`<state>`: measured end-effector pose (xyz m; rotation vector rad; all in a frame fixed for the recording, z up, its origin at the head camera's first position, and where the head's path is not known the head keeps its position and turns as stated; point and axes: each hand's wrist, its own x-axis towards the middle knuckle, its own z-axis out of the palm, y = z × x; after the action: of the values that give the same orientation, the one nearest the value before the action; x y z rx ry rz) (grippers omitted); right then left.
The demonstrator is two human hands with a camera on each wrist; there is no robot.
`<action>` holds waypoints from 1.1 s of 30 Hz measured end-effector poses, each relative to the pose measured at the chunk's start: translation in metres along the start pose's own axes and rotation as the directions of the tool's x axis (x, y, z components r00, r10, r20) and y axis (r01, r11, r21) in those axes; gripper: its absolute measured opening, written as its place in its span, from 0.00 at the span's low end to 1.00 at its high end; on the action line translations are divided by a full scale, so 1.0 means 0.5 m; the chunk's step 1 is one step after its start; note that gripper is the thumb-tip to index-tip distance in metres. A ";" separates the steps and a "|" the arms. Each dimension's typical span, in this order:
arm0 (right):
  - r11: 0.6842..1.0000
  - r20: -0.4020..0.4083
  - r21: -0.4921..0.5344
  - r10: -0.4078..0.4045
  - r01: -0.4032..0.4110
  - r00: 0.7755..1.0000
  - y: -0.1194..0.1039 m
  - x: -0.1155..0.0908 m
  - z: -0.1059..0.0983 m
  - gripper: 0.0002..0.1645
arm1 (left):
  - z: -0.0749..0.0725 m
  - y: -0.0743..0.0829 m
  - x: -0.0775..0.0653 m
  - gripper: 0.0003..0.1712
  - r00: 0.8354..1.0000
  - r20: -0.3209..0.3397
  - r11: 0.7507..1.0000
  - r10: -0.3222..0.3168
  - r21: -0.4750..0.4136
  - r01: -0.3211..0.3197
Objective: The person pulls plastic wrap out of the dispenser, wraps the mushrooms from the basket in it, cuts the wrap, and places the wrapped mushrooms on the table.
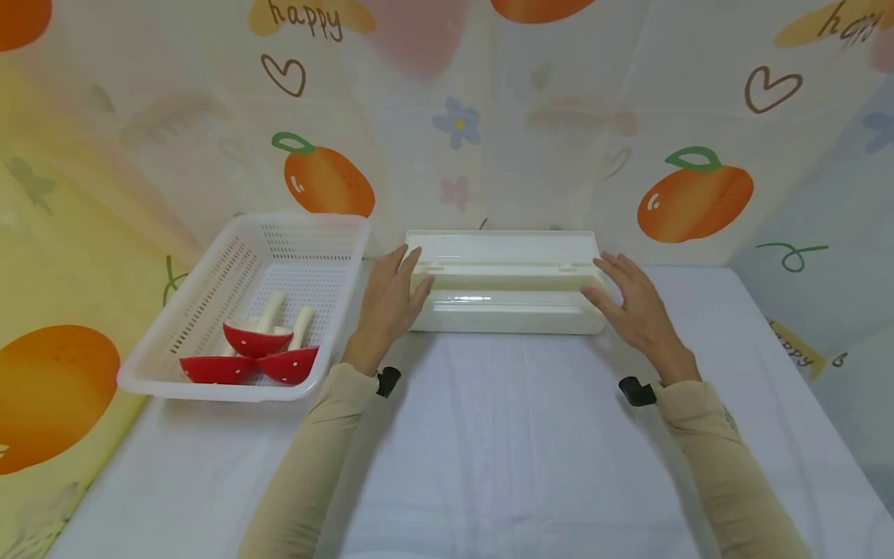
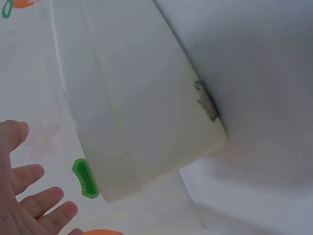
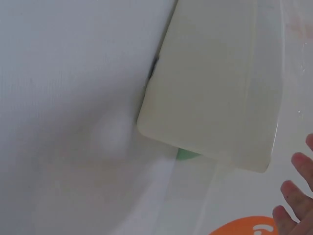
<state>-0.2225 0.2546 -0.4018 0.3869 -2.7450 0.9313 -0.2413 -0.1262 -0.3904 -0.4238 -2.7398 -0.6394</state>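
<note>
The white box (image 1: 506, 321) is positioned on the worktop (image 1: 489, 435), toward its rear edge, and is flanked by both hands. The left hand (image 1: 388, 303) is held at the box's left end and the right hand (image 1: 634, 309) at its right end; the fingers of each are spread, and nothing is gripped. Contact with the box cannot be confirmed (gaps are shown in both wrist views, but the angles are oblique). The lid (image 1: 499, 248) appears to be raised at the rear, so its opening is judged complete; it is not lowered. Three red spotted utensils (image 1: 288, 366) with pale handles are contained in the basket (image 1: 223, 393) at the left, and none is seen in the box. A green piece (image 2: 87, 180) is shown beside the box's end; its function cannot be determined.
</note>
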 end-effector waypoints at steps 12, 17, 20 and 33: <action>0.999 0.042 0.039 -0.014 0.012 0.999 -0.010 -0.023 0.016 0.36 | 0.010 -0.005 -0.029 0.31 1.000 0.017 0.998 0.016 -0.064 -0.015; 0.998 0.024 0.040 -0.040 0.039 0.999 -0.008 -0.028 0.025 0.33 | 0.011 -0.005 -0.038 0.31 0.999 0.053 0.994 0.014 -0.110 -0.008; 0.996 -0.013 0.022 -0.085 0.085 0.996 -0.004 -0.028 0.031 0.30 | 0.014 -0.005 -0.044 0.30 0.999 0.047 0.992 0.020 -0.128 -0.014; 0.980 -0.064 0.002 -0.201 0.201 0.978 0.001 -0.025 0.040 0.17 | 0.015 -0.010 -0.042 0.15 0.994 0.097 0.987 0.053 -0.155 -0.038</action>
<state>-0.2132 0.2450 -0.4212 0.6125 -2.5864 0.8874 -0.2254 -0.1316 -0.4059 -0.5672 -2.7762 -0.8420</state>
